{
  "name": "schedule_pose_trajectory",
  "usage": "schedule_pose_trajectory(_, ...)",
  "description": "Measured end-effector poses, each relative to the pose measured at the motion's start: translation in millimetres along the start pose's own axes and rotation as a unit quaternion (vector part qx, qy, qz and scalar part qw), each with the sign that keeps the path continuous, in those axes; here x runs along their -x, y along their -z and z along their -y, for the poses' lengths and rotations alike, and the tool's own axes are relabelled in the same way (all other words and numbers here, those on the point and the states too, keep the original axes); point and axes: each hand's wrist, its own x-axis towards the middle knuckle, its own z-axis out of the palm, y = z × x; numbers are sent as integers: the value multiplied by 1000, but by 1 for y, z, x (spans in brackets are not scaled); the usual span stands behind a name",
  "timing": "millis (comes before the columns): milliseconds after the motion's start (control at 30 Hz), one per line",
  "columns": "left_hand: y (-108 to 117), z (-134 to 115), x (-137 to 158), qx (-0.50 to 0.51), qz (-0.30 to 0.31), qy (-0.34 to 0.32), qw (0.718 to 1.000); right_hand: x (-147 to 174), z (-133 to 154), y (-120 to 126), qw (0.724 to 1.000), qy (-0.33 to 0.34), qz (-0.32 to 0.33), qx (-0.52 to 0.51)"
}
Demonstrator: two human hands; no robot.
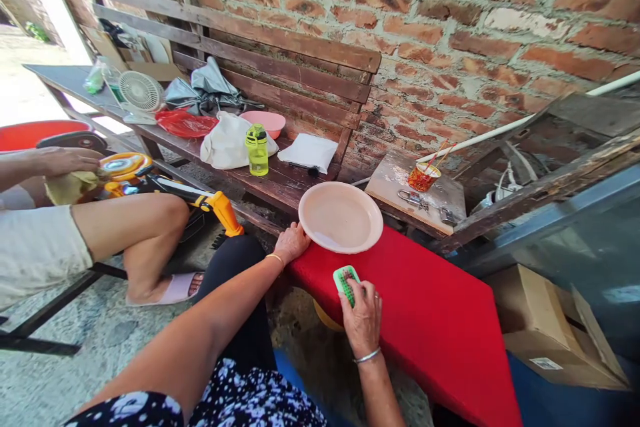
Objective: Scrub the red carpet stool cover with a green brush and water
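Observation:
My right hand [363,313] grips a green scrubbing brush [345,275], its bristle side partly showing, just above the red cloth [435,313] that covers a long table. A silver bangle circles that wrist. At the cloth's left edge rests my left hand [293,243], its fingers laid on the cloth close beside a pale pink basin [345,250]. Whether its fingertips touch the basin is hard to see. The basin stands on the far end of the cloth and holds what looks like cloudy water.
A wooden bench [240,183] carries a green bottle [257,150], white bag [225,140], pink bowl [267,121] and small fan [141,92]. Left, another person's hand [70,161] holds a cloth at a yellow-orange object [125,165]. A cup [424,177] and padlocks stand behind; a carton [545,327] right.

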Motion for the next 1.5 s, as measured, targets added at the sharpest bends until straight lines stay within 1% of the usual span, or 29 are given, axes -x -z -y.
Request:
schedule_pose_trajectory(67,1,-1,1,0,1,2,1000,1,-35,12,998,-40,-27,36)
schedule_pose_trajectory(167,1,-1,0,2,3,3,1000,16,-104,44,982,-136,-73,110)
schedule_pose_trajectory(233,0,-1,0,2,3,1,1000,32,-146,68,957,-220,-92,163)
schedule_pose_trajectory(267,-1,-1,0,1,2,0,1000,40,-162,78,942,-262,-97,186)
schedule_pose_trajectory(333,-2,0,-1,-1,3,-1,1000,52,-182,91,916,-321,-103,215)
schedule_pose_trajectory(367,-2,0,-1,-1,2,-1,1000,54,-183,92,913,-328,-107,218)
schedule_pose_trajectory(400,-3,1,-1,-2,2,-1,1000,54,-179,90,918,-317,-113,211)
schedule_pose_trajectory(433,-3,1,-2,-2,1,-1,1000,51,-169,85,929,-290,-120,194)
schedule_pose_trajectory(500,-4,2,-2,0,-3,-1,1000,39,-134,68,962,-201,-127,131)
schedule_pose_trajectory(567,-5,2,-3,1,-7,-2,1000,25,-87,47,988,-95,-110,48)
schedule_pose_trajectory(600,-6,3,-3,0,-8,-2,1000,19,-62,36,995,-47,-92,12)
schedule_pose_trajectory(667,-6,3,-3,-3,-10,-4,1000,11,-18,19,998,34,-45,-33)
schedule_pose_trajectory(733,-6,4,-4,-5,-9,-5,1000,6,9,9,996,80,-10,-42)
schedule_pose_trajectory(767,-6,4,-3,-4,-7,-5,1000,4,13,6,995,89,-2,-38)
schedule_pose_trajectory(800,-6,4,-3,-4,-5,-4,1000,3,11,5,995,90,-1,-29)
schedule_pose_trajectory(867,-5,3,-3,-2,-2,-3,1000,1,-12,9,997,68,-18,0)
schedule_pose_trajectory(933,-4,2,-2,-3,-1,0,1000,3,-53,23,998,11,-50,44)
schedule_pose_trajectory(1000,-3,2,-2,-6,1,2,1000,14,-104,44,988,-81,-86,97)
schedule_pose_trajectory(1033,-3,1,-1,-7,3,3,1000,22,-129,57,977,-135,-102,126)
schedule_pose_trajectory(1100,-1,1,-1,-7,8,1,1000,42,-172,81,942,-255,-122,180)
schedule_pose_trajectory(1167,0,0,0,-5,9,-2,1000,60,-200,98,905,-343,-126,217)
schedule_pose_trajectory(1200,0,0,0,-4,8,-2,1000,66,-206,103,894,-366,-125,227)
schedule_pose_trajectory(1233,0,1,0,-3,7,-2,1000,68,-207,104,891,-372,-124,231)
schedule_pose_trajectory(1267,0,1,-1,-2,6,-1,1000,68,-203,102,896,-361,-126,228)
schedule_pose_trajectory(1300,-1,1,-1,-2,5,0,1000,64,-194,97,908,-334,-130,215)
schedule_pose_trajectory(1333,-1,1,-1,-2,5,0,1000,57,-179,89,926,-294,-136,192)
schedule_pose_trajectory(1400,-2,2,-2,-1,4,0,1000,40,-140,68,964,-191,-141,115)
schedule_pose_trajectory(1433,-3,2,-2,-2,3,-1,1000,32,-116,56,979,-136,-136,69)
schedule_pose_trajectory(1500,-3,2,-3,-3,1,-1,1000,18,-67,35,994,-46,-100,-7)
